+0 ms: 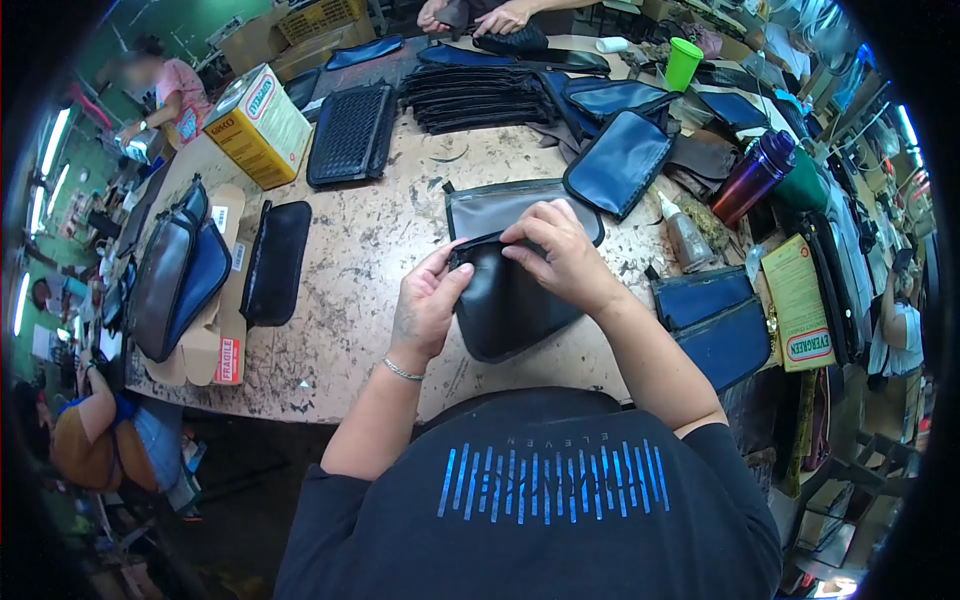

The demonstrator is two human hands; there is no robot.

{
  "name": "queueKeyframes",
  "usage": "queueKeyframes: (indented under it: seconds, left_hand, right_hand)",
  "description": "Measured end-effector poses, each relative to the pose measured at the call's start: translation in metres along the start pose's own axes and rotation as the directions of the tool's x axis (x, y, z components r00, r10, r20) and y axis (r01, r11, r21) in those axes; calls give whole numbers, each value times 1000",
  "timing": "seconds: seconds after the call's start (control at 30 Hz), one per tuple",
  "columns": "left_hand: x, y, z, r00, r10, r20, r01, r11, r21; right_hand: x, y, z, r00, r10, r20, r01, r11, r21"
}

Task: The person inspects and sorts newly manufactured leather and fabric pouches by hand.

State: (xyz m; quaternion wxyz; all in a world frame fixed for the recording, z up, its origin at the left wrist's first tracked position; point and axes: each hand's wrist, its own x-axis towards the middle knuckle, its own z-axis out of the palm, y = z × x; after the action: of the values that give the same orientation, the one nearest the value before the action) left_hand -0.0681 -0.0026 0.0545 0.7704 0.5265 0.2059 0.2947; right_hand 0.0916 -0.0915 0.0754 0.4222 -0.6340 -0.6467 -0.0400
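A black pouch-like piece [510, 310] with a rounded lower edge is held up over the table in front of me. My left hand [430, 300] grips its upper left corner, with the thumb on the near face. At its top edge, my right hand [560, 250] pinches the rim, the fingertips pressed together. Behind it lies a grey panel with black edging [490, 208], partly covered by my right hand. Just beyond, a blue panel with black edging [620, 160] rests on other pieces.
The worktable [340, 330] bears a yellow can [258, 130], a stack of black pieces [475, 98], a glue bottle [686, 236], a purple flask [752, 180], a green cup [683, 64] and a black case [277, 262]. Another person's hands [500, 18] work at the far edge.
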Motion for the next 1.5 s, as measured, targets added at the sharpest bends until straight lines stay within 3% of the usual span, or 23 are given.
queueKeyframes:
  seconds: [0.07, 0.13, 0.17, 0.2, 0.27, 0.33, 0.47, 0.67, 0.77, 0.8, 0.87, 0.93, 1.07, 1.13, 1.2, 1.23, 1.33, 1.4, 1.47, 1.5]
  left_hand:
    - [-3, -8, -18, 986, -157, 61, 167, 964, -208]
    - [-6, -25, -33, 980, -188, 65, 198, 954, -226]
    - [-7, -38, -41, 974, -225, -39, 220, 971, -91]
    - [-8, -53, -50, 959, -245, -144, 254, 966, 44]
    - [-14, -67, -62, 956, -250, -155, 270, 955, 122]
    - [-17, -59, -55, 959, -242, -145, 266, 948, 174]
    - [-13, -68, -61, 952, -242, -187, 265, 958, 108]
    - [-14, -68, -58, 955, -218, -202, 246, 962, 121]
    - [-15, -68, -59, 961, -216, -170, 241, 960, 142]
    - [-14, -72, -62, 961, -218, -169, 242, 960, 142]
    - [-12, -82, -71, 985, -129, -114, 158, 943, 292]
    - [-14, -74, -68, 984, -152, -93, 170, 953, 251]
    - [-15, -64, -66, 962, -263, -77, 272, 951, 146]
    - [-18, -68, -61, 971, -216, -100, 228, 964, 139]
    - [-18, -72, -59, 979, -167, -119, 183, 974, 134]
    - [-17, -75, -60, 987, -110, -113, 130, 973, 191]
    - [-19, -78, -61, 994, -24, -103, 55, 950, 306]
    - [-22, -75, -59, 995, 9, -100, 29, 931, 364]
    - [-24, -69, -55, 994, 22, -104, 34, 861, 508]
    - [-24, -68, -54, 994, 23, -104, 33, 861, 507]
  right_hand:
    - [2, 5, 6, 999, -2, 32, 1, 999, 40]
    - [-1, 17, 21, 955, 86, 285, -128, 983, 130]
    - [-5, 25, 31, 906, 144, 398, -202, 973, 107]
    - [-9, 30, 40, 902, 145, 406, -209, 971, 116]
    - [-17, 36, 53, 829, 203, 521, -265, 963, 46]
    - [-20, 32, 59, 833, 185, 521, -256, 964, 69]
    - [-15, 32, 75, 871, 159, 465, -229, 968, 98]
    - [-12, 32, 86, 831, 223, 510, -222, 973, -63]
    - [-13, 41, 92, 828, 218, 517, -240, 970, -25]
    - [-11, 43, 92, 784, 247, 569, -310, 951, 14]
    - [-11, 45, 91, 736, 272, 620, -381, 923, 48]
    - [-11, 40, 85, 769, 213, 603, -376, 913, 157]
    - [-8, 34, 78, 731, 235, 641, -430, 888, 165]
    - [-7, 29, 75, 687, 222, 692, -451, 877, 167]
    - [-9, 24, 70, 720, 166, 674, -376, 909, 178]
    - [-11, 21, 68, 749, 109, 654, -300, 936, 187]
    - [-11, 15, 68, 760, 182, 624, -394, 892, 221]
    - [-10, 11, 67, 765, 189, 616, -374, 909, 185]
    - [-9, 10, 67, 709, 244, 662, -567, 755, 329]
    - [-9, 10, 68, 709, 243, 662, -566, 756, 329]
